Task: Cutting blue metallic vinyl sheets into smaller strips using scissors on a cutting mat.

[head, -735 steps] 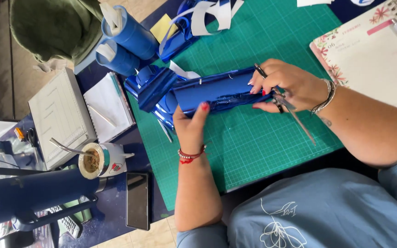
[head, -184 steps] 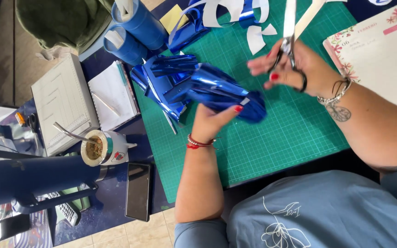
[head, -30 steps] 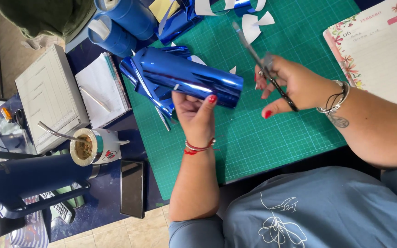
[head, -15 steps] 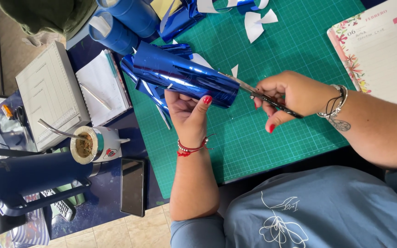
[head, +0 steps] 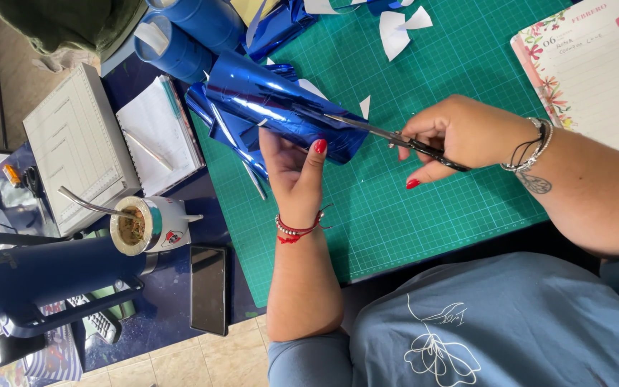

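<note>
The left hand (head: 296, 174) clasps a shiny blue foil roll (head: 281, 107) over the green cutting mat (head: 424, 215), its long axis running ten to four o'clock; the right hand (head: 460, 136) pinches steel scissors (head: 395, 137), blades entering its four o'clock end

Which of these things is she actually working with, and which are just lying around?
In use:
- left hand holding the shiny blue foil roll
- right hand working scissors into the roll
- green cutting mat under them

Lying about:
- phone
- cup with metal straw
- notepad
- planner
- white scraps
- blue tubes
</note>
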